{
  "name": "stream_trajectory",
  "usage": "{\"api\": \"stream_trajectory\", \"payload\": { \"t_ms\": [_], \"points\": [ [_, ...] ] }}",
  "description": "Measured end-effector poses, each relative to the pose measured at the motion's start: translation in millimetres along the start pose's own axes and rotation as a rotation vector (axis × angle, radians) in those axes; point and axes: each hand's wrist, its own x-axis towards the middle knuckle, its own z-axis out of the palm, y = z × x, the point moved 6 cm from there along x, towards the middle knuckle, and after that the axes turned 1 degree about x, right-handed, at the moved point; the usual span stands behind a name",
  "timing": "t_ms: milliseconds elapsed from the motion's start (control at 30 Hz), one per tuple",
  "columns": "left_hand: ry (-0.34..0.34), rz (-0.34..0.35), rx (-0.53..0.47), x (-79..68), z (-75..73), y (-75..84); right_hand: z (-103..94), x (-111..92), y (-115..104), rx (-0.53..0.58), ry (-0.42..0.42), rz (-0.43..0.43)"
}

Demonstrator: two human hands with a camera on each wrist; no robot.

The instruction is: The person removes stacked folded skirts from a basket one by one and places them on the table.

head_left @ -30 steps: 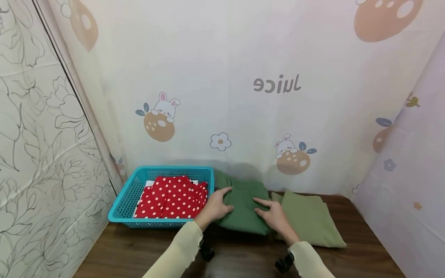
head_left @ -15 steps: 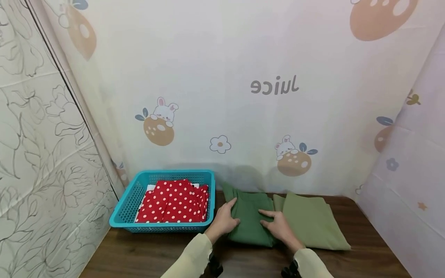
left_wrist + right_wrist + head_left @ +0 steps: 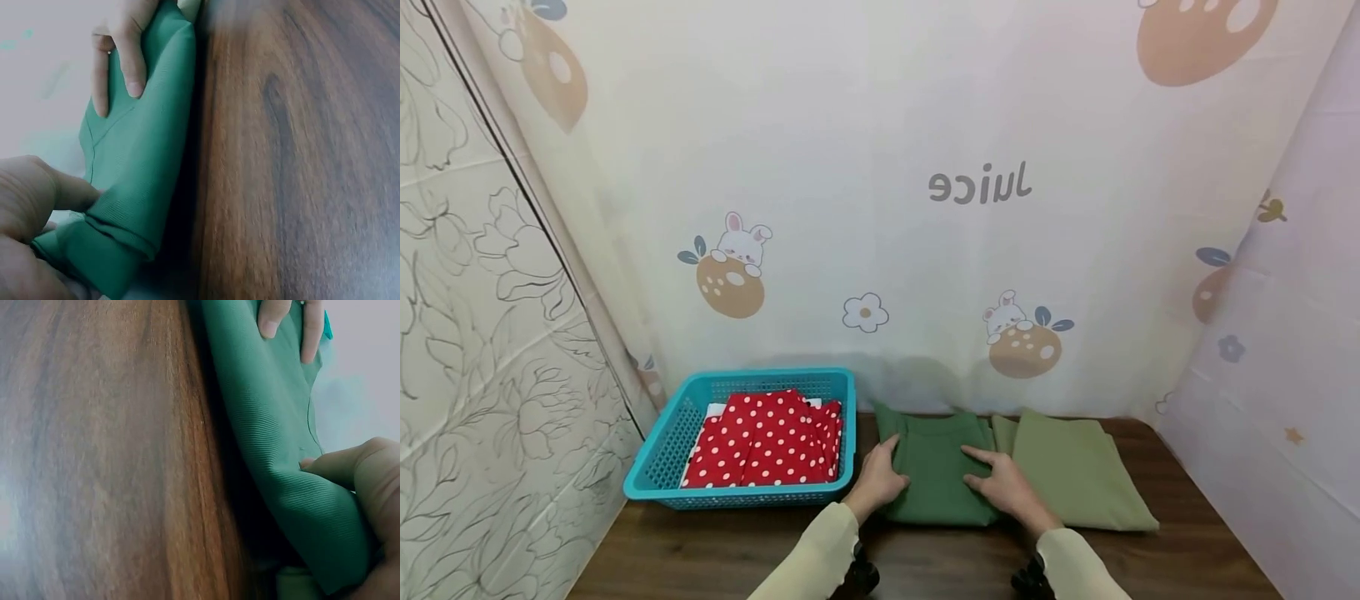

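Observation:
A folded dark green cloth [image 3: 936, 479] lies in the middle of the wooden table, between the basket and an olive cloth. My left hand [image 3: 878, 477] grips its left side, thumb and forefinger over the top and the other fingers hidden at the edge. Likewise my right hand [image 3: 1003, 483] holds the right side, its thumb and forefinger spread on the upper face. In the left wrist view the front fold of the green cloth [image 3: 147, 162] bulges along a dark shadow. The right wrist view shows the thumb dipping into the green cloth [image 3: 256, 419].
To the left stands a blue plastic basket [image 3: 643, 467] with a red polka-dot cloth [image 3: 760, 442] inside. At the right lies a folded olive cloth [image 3: 1075, 475], right beside the green one. A printed curtain [image 3: 880, 208] hangs behind the table [image 3: 715, 550].
The green cloth has shifted right, away from the basket, and its raised back left corner has come down. Both hands have moved with it. The head view has turned slightly.

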Motion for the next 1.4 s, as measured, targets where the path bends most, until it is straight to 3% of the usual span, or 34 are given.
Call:
{"api": "stream_trajectory", "payload": {
  "t_ms": [267, 500, 767, 1000, 1233, 1400],
  "points": [
    [0.052, -0.012, 0.014, -0.5, -5.4, -5.8, 7.7, 8, -3, -0.053, 0.027, -0.036],
    [0.061, -0.012, 0.022, 2.3, 0.7, -11.9, 10.7, 16, -6, -0.144, 0.035, -0.042],
    [0.082, -0.046, -0.025, 13.2, 5.2, -16.6, 13.1, 29, -6, -0.165, 0.054, -0.056],
    [0.097, -0.051, -0.031, 12.5, 4.8, -17.2, 13.5, 32, -8, -0.18, 0.048, -0.065],
    [0.114, -0.017, 0.016, 12.1, 0.7, -14.7, 10.0, 31, -15, -0.231, 0.058, -0.116],
    [0.112, -0.058, 0.049, 10.3, 0.6, -12.7, 7.6, 31, -19, -0.304, 0.039, -0.118]
  ]
}}
